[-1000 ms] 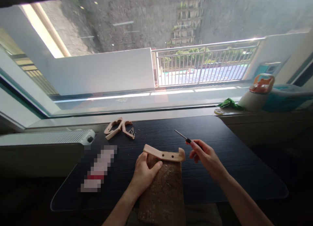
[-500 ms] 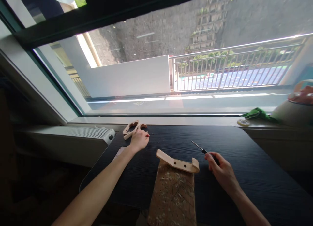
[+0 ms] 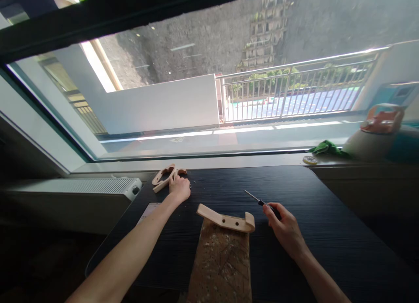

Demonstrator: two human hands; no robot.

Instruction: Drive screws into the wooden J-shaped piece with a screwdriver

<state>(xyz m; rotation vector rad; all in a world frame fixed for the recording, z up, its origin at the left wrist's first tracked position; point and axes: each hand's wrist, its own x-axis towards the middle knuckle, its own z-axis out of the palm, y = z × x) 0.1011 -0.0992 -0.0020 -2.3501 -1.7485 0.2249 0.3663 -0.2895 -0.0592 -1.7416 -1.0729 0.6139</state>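
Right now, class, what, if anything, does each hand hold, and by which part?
The right hand holds a screwdriver by its black handle. The left hand is at the wooden pieces; whether it grips anything cannot be told.

Right grip (image 3: 287, 228) holds screwdriver (image 3: 261, 203) — left grip (image 3: 180, 188) beside wooden pieces (image 3: 160, 185).

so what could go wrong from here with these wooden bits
The hook-shaped wooden piece sits on the worn board with neither hand on it, so a bump might shift it. The screwdriver in the right hand has its tip exposed and could scratch the table. The left hand, at the other wooden parts, might nudge them.
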